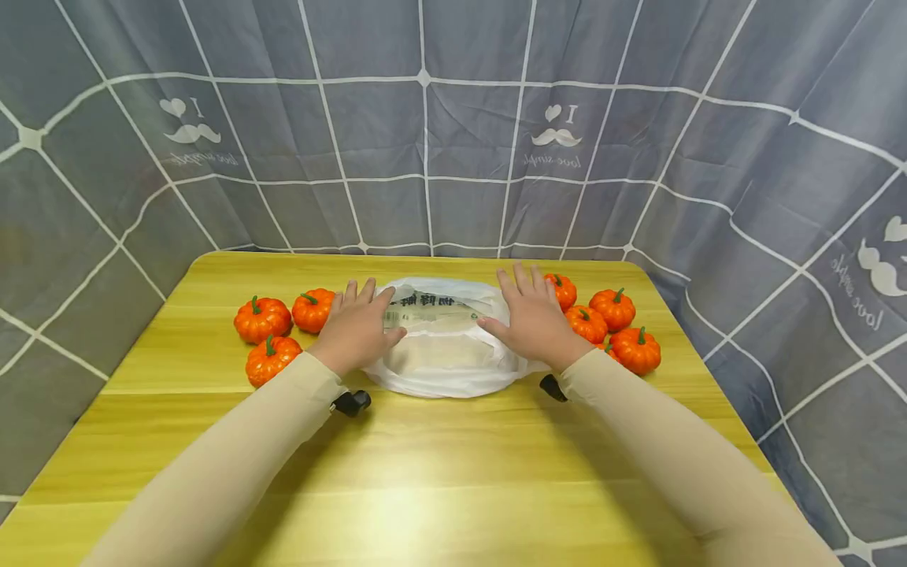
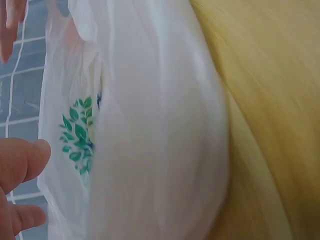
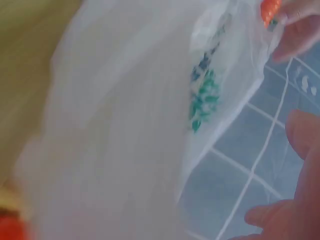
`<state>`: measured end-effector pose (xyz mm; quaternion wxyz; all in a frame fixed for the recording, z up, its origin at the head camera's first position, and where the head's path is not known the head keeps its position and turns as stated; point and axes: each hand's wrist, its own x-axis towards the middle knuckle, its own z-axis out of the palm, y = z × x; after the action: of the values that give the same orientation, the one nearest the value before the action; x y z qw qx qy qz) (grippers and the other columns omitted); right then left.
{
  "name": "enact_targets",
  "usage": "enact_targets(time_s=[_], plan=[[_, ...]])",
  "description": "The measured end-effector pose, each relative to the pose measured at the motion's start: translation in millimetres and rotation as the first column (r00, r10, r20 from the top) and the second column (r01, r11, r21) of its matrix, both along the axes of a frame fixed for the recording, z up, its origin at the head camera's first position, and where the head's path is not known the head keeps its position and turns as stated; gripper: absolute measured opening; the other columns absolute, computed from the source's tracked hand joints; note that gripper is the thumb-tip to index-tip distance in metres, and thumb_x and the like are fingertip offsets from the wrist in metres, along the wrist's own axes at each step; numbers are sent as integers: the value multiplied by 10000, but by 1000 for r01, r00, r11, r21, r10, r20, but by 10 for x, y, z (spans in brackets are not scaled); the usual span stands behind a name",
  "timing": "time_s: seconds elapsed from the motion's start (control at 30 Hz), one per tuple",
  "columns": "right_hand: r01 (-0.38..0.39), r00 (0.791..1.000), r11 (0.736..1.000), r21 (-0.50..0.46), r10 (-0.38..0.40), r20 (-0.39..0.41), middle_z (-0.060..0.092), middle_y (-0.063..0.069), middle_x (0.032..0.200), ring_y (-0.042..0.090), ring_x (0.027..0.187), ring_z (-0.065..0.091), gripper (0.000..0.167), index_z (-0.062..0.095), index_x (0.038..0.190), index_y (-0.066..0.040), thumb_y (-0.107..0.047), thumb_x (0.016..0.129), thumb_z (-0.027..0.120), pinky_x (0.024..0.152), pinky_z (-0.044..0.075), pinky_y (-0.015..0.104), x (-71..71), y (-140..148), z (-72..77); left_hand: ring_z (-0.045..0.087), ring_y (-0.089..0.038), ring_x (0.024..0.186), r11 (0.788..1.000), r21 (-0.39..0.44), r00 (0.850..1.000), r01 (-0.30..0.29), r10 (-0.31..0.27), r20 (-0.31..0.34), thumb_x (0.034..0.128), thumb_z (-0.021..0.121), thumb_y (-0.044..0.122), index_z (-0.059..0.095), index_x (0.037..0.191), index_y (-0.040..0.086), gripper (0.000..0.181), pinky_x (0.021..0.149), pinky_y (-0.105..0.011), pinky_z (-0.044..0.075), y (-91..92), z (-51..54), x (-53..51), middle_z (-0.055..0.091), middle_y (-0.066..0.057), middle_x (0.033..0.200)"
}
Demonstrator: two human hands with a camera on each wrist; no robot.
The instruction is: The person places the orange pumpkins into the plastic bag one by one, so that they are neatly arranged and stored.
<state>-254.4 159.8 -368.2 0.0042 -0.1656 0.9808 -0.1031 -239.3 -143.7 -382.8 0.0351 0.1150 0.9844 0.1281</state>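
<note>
In the middle of the desk (image 1: 425, 472), I had a thin white plastic bag (image 1: 453, 354) lying between two bare hands. Through its upper part I made out a row of dark Chinese characters (image 1: 428, 300), which I could not read with certainty; the wrist views gave me a cluster of green leaves (image 2: 80, 132) printed beside dark lettering. The plastic was crinkled and half see-through, milky along its rounded near edge.

The left hand (image 1: 357, 324) was at the bag's left side and the right hand (image 1: 533, 315) at its right side, well apart, fingers extended and clamped on nothing. Whether any fingertip touched the plastic, I could not tell.

Glossy orange mini pumpkins with ribbed sides and green stems flanked the bag: three pumpkins (image 1: 263, 321) on the left, and a right-hand cluster (image 1: 635, 352) partly covered by the hand there. The desk showed a yellow wood grain with a bright glare near me. Beige sleeves (image 1: 248, 449) reached the wrists. Behind hung a grey curtain (image 1: 468, 126) gridded in white, with hearts, moustaches and "love simple" running backward.
</note>
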Motion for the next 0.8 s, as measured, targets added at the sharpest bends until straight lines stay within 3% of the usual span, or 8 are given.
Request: enact_targets(time_s=[0.23,0.4,0.63,0.8], plan=[[35,999,996,-78,-36,-15,19,253,1760,541,1607,-9,913,172,1690,-59,-556,1033,566,1295,30,700,19,378,111,123,-587,1571,1000,12,1000,-9,9,27,1045,574,468,307,1660,83,774,1293,-669,161,-185,-14,24,152,-315,1721],[77,997,992,-101,-77,4,-25,276,1751,563,1595,-37,904,130,1692,-45,-545,1056,534,1280,8,725,21,708,146,178,-524,1589,992,127,999,-25,20,39,1037,583,451,290,1664,73,788,1251,-692,263,-266,-10,64,171,-306,1723],[151,988,983,-100,-151,7,-11,356,1718,619,1566,-21,885,156,1675,1,-509,1063,542,1265,53,745,-21,1209,62,261,-520,1564,978,207,996,-22,4,88,1046,586,412,226,1689,110,796,1218,-702,319,-331,-43,121,146,-269,1741],[178,983,980,-91,-172,70,-71,387,1697,649,1544,-67,925,103,1674,21,-530,1065,531,1239,77,776,-10,1509,-20,239,-479,1587,969,247,996,-8,-13,86,1060,583,356,231,1690,124,758,1242,-678,296,-373,-95,138,195,-242,1740]])
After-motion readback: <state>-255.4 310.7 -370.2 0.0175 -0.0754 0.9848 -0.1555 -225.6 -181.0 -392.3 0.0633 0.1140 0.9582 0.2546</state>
